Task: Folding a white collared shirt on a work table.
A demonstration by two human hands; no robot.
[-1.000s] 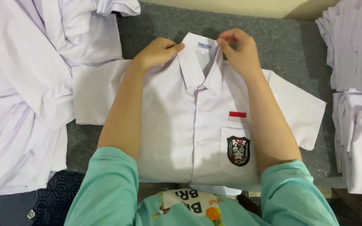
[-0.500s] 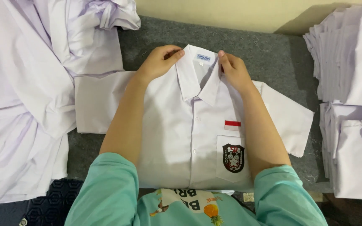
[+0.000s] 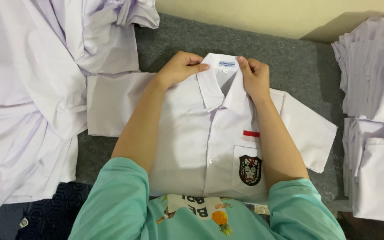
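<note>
Both hands have slid inward along the collar (image 3: pixel 222 84) — left hand (image 3: pixel 181 69) and right hand (image 3: pixel 255 78) now pinch its two sides, the shirt (image 3: pixel 192 142) lying flat, buttoned, on the counter (image 3: pixel 290 58).

The person's forearms are covering both shoulders of the white short-sleeved shirt (image 3: pixel 192 133) below the fingers (image 3: pixel 196 67), and its hem is disappearing under the teal sleeves. Left of the fingers, the heap of loose white shirts (image 3: pixel 27 102) is running off the frame; right of them, the stack of folded white shirts (image 3: pixel 374 133) is being cropped too.
</note>
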